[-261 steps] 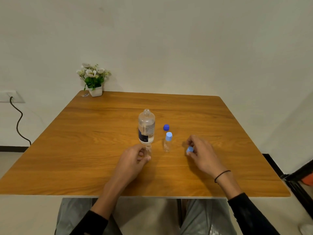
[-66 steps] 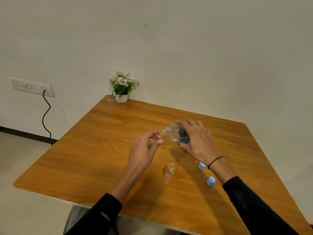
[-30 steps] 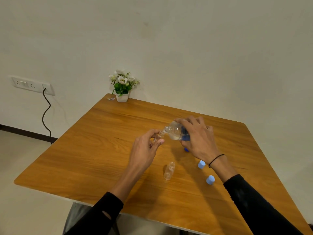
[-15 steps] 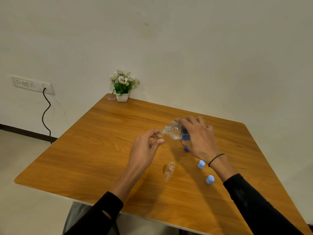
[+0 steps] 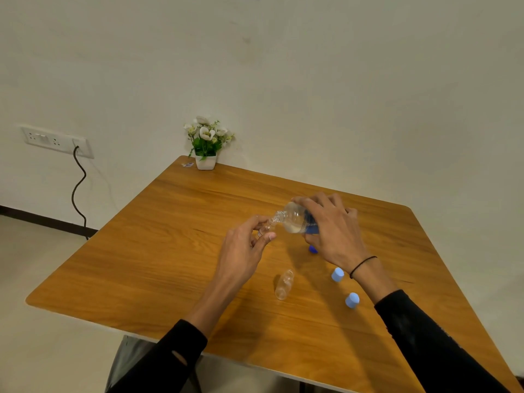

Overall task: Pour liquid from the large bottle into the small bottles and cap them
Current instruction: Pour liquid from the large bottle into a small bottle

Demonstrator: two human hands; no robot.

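Plain off-white wall (image 5: 312,80). Wooden table (image 5: 170,251), far-left corner has a white flower pot (image 5: 206,154). Socket strip (image 5: 56,141) on the left wall, black cable (image 5: 78,191) hanging down to dark skirting (image 5: 42,221). Pale floor (image 5: 28,350).

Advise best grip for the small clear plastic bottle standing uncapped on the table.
Grip the small clear plastic bottle round its mid-body, coming from its left side. It stands upright and open-mouthed, so a top grasp would block the neck; the two light blue caps and the right hand crowd its right.
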